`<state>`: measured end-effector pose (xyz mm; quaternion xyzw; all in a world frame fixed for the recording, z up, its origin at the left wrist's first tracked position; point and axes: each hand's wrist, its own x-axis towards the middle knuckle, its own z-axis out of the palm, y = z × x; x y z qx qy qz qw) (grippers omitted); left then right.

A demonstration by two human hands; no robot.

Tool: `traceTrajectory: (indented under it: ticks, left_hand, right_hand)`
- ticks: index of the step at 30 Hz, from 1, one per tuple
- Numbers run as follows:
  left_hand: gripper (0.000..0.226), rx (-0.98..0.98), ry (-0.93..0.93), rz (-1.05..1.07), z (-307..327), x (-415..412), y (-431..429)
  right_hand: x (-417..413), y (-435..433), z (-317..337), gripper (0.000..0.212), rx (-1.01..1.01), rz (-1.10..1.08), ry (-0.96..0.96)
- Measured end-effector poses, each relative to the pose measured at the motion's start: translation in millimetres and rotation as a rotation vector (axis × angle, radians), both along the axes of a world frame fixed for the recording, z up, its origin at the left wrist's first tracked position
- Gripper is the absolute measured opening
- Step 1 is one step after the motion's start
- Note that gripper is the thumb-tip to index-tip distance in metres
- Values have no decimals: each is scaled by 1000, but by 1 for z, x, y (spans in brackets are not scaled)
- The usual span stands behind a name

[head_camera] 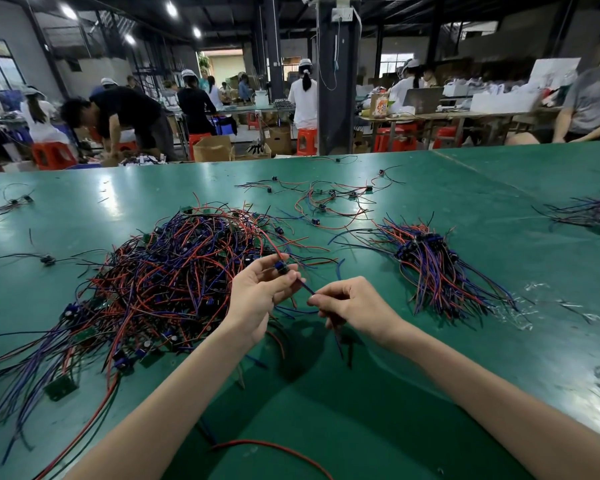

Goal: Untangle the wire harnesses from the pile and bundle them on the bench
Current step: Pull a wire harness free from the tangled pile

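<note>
Harness (309,289) hangs between both hands above the green counter (465,341), left grip (260,292) pinching its blue connector (282,267), right grip (352,303) pinching the wire, tangled pile (160,282) just left.

Left half of the frame: tangled pile (160,278) of red, blue and black wires, blocking a low pass. Centre right: sorted bundle (440,268), with crumpled clear film (520,315) just beside it at right. The gap between pile and bundle is taken by the left hand (260,292) and right hand (352,306), which hold one harness (282,267) between them. Upper centre: scattered harnesses (329,199). Right edge: a second bundle (596,213). Bare green bench (568,358) lies at lower right, upper left and between the two bundles; a loose red wire (274,448) crosses the bottom centre
</note>
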<state>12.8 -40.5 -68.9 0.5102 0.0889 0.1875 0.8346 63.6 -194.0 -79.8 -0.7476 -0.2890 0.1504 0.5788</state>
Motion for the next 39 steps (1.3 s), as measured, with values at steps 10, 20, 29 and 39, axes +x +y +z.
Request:
traceTrajectory:
  ticks: [10, 20, 29, 39]
  left_hand:
    - [25, -46, -11, 17, 6, -2, 2]
    - [25, -29, 18, 50, 6, -2, 8]
    - [25, -42, 50, 85, 6, 0, 12]
    - [25, -62, 58, 97, 0, 3, 16]
  right_hand:
    - [4, -6, 10, 12, 65, 83, 221]
    - [5, -11, 10, 11, 43, 135, 199]
    - [15, -13, 4, 10, -86, 33, -23]
    - [21, -16, 1, 10, -237, -55, -266]
